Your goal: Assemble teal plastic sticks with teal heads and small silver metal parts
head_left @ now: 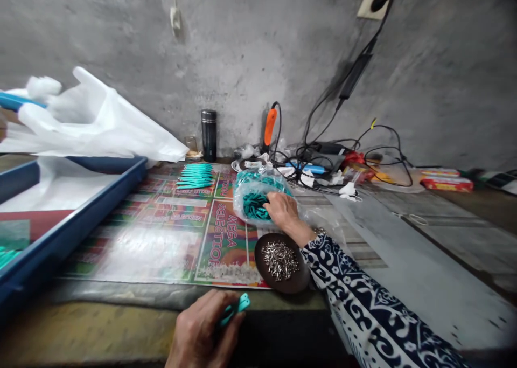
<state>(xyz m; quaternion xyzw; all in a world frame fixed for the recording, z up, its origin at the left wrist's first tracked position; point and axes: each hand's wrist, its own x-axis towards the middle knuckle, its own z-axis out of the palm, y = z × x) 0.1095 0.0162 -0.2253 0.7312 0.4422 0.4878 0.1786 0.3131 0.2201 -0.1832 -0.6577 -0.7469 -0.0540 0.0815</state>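
Observation:
Near the front edge of the table my left hand (pixel 205 327) is closed around slim turquoise plastic pieces (pixel 243 302); small holes show at their protruding end. My right hand (pixel 285 213) is at the mouth of a clear plastic bag (pixel 239 203), fingers curled in against the loose teal plastic pieces (pixel 254 206) inside. Its fingertips are partly hidden, so what they pinch cannot be made out. Just below that wrist stands a round brown dish (pixel 264 273) holding many small shiny metal pins (pixel 279 260). Farther back lies a neat row of turquoise pieces (pixel 196 175).
A blue tray (pixel 81 225) with white sheeting (pixel 100 120) occupies the left. Along the wall stand a black flask (pixel 209 136), an orange-handled tool (pixel 270 126) and tangled black cables (pixel 307 160). Red-and-yellow boxes (pixel 446 183) lie at the right. A printed sheet (pixel 161 238) covers the table.

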